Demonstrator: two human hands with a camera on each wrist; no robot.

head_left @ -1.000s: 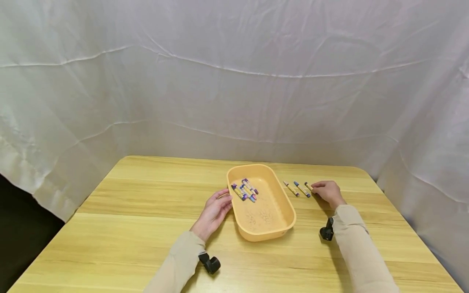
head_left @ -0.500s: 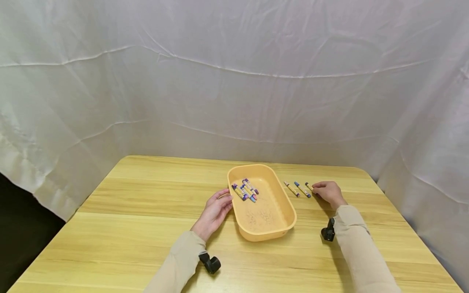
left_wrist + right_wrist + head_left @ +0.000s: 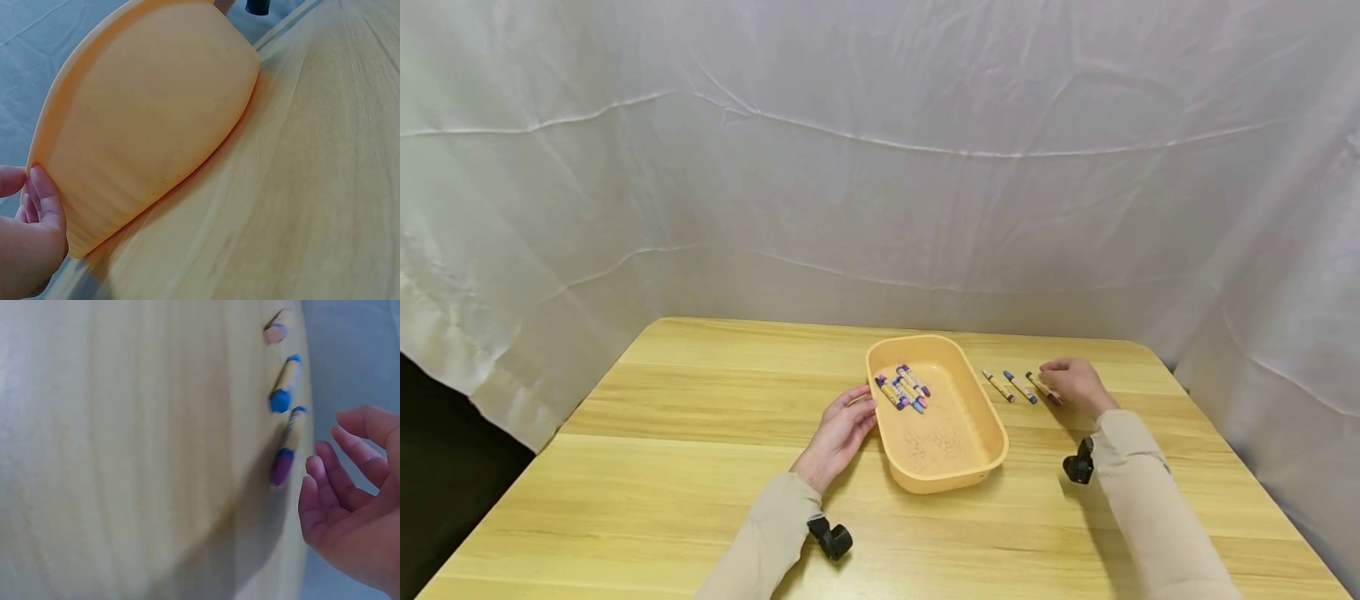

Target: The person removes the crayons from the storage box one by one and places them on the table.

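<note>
Left hand rests flat against the left wall of the orange tray, fingers straight. The left wrist view confirms it: fingertips touching the tray's outer wall, a contact the head view only hints at. Inside the tray, toward its far end, a cluster of crayons lies side by side; the left wrist camera sees none of them, only the tray's outside.

Over to the right: three crayons on the wooden table, just right of the tray. Right hand sits at the rightmost one. From the head camera it seems to touch; the right wrist view shows the hand open, fingers loosely curled, just beside the purple-tipped crayon, gripping nothing. Beside it, a blue-tipped crayon and a pinkish one.

Crayon wrappers carry print, too small to read.
</note>
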